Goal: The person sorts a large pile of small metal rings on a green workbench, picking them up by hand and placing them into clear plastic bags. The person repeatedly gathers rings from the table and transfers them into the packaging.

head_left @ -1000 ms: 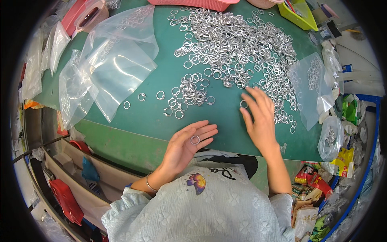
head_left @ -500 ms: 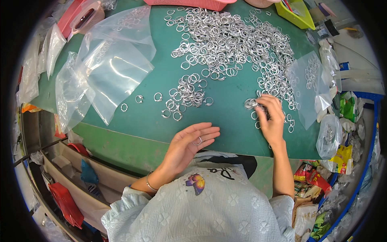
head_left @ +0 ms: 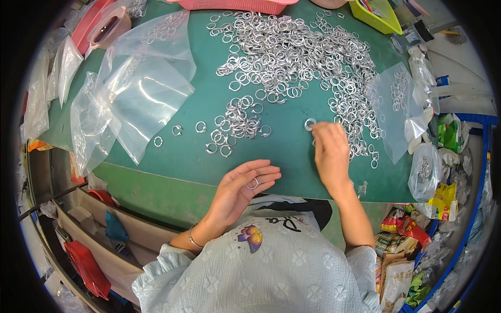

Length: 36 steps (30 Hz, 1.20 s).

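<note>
My left hand [head_left: 237, 189] is held above the table's front edge, palm turned inward and fingers stretched together. A silver ring [head_left: 252, 183] sits against its fingers near the thumb. My right hand [head_left: 332, 154] is closed, with its fingertips pinching a silver ring [head_left: 310, 124] at the table surface; the fingers hide whether more are in the grip. A small heap of silver rings [head_left: 240, 120] lies ahead of my left hand, with a few single ones to its left. A large spread of similar rings [head_left: 292, 49] covers the far middle and right.
A clear plastic bag [head_left: 151, 78] lies on the green table [head_left: 172, 156] at left, and a smaller one [head_left: 399, 104] at right. Pink baskets [head_left: 240, 5] and a yellow-green basket [head_left: 376, 15] line the far edge. A bag with rings [head_left: 425, 172] sits at the right edge.
My right hand has moved left, away from the rings at the right, with a ring at its fingertips. My left hand stays almost in place. The whole view has shifted slightly.
</note>
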{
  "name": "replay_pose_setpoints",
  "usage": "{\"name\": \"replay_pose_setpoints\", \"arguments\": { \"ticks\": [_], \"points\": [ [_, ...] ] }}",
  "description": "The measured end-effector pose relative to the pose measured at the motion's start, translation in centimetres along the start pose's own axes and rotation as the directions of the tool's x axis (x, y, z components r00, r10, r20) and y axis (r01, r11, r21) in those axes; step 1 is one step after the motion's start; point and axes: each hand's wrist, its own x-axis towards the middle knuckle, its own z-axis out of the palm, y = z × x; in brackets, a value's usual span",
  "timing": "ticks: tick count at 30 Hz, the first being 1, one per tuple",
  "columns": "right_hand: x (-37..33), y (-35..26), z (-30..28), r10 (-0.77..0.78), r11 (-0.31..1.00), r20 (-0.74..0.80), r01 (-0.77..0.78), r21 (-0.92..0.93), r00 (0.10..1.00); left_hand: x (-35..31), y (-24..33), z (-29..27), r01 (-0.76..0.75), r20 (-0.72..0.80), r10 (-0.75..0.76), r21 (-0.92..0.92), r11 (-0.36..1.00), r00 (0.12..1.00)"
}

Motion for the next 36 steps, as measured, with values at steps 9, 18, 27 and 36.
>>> {"name": "replay_pose_setpoints", "arguments": {
  "ticks": [9, 18, 27, 36],
  "points": [
    [1.4, 3.8, -3.6, 0.485, 0.345, 0.302, -0.496, 0.797, 0.821, -0.1, -0.2, -0.5, -0.021, 0.009, 0.022, -0.026, 0.999, 1.000],
    [1.2, 2.3, -4.2, 0.277, 0.947, -0.039, -0.266, 0.179, 0.960, 0.0, -0.1, -0.4, -0.018, -0.013, 0.018, 0.007, 1.000, 1.000],
    [3.4, 0.1, -0.9, 0.015, 0.999, 0.055, -0.013, -0.041, 0.998, 0.0, 0.0, -0.6, 0.008, 0.022, -0.008, 0.000, 1.000, 1.000],
    [4.7, -0.1, 2.3, -0.191, 0.978, 0.035, 0.193, -0.077, 0.981, 0.8, 0.1, 0.7, 0.027, 0.050, -0.023, -0.068, 0.997, 0.998]
  ]
}}
